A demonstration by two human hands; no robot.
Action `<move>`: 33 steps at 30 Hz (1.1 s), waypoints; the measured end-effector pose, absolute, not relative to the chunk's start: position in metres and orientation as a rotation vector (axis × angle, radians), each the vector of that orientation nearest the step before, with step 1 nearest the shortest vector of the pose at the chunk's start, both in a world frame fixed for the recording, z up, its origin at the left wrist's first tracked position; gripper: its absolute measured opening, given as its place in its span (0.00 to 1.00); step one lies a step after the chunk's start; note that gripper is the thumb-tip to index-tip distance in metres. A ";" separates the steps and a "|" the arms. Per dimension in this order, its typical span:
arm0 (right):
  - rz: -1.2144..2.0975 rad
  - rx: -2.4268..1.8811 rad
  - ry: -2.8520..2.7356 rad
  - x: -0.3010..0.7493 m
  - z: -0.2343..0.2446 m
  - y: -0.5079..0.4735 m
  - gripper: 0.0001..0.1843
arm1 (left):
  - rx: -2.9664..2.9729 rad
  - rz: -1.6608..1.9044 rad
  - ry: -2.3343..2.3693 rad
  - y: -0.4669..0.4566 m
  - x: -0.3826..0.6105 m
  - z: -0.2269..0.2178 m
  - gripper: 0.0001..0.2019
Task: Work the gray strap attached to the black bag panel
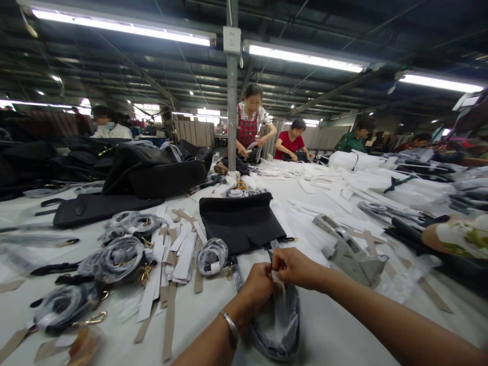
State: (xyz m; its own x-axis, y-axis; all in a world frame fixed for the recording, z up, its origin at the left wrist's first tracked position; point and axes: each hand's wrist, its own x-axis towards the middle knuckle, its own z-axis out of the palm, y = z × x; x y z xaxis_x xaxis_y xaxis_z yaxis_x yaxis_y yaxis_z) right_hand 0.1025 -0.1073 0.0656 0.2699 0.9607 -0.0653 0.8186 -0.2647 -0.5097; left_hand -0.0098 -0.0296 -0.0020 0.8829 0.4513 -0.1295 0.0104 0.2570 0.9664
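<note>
My left hand (258, 286) and my right hand (295, 267) meet over the white table, both pinching the top of a clear plastic sleeve (281, 310). The sleeve covers a black strap (274, 338) that loops toward me on the table. A silver bangle sits on my left wrist. Just beyond my hands lies a flat black bag piece (241, 222). A coiled strap wrapped in plastic (212, 256) rests left of my hands.
Several wrapped strap coils (120, 256) and white and tan paper strips (183, 254) litter the left. A grey tape dispenser (348, 251) stands right. Black bags (152, 173) pile at back left. Other people work at the far end; someone's arm (455, 239) shows at right.
</note>
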 end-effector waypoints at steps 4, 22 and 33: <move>0.741 -2.145 -1.555 0.107 0.073 -0.112 0.09 | 1.222 0.300 0.408 -0.030 -0.014 0.007 0.16; 0.796 -2.056 -1.685 0.109 0.082 -0.104 0.07 | 0.955 0.172 0.383 -0.019 -0.019 0.005 0.24; 0.844 -2.033 -1.144 0.129 0.062 -0.098 0.13 | 0.895 0.097 0.340 -0.012 -0.020 0.002 0.11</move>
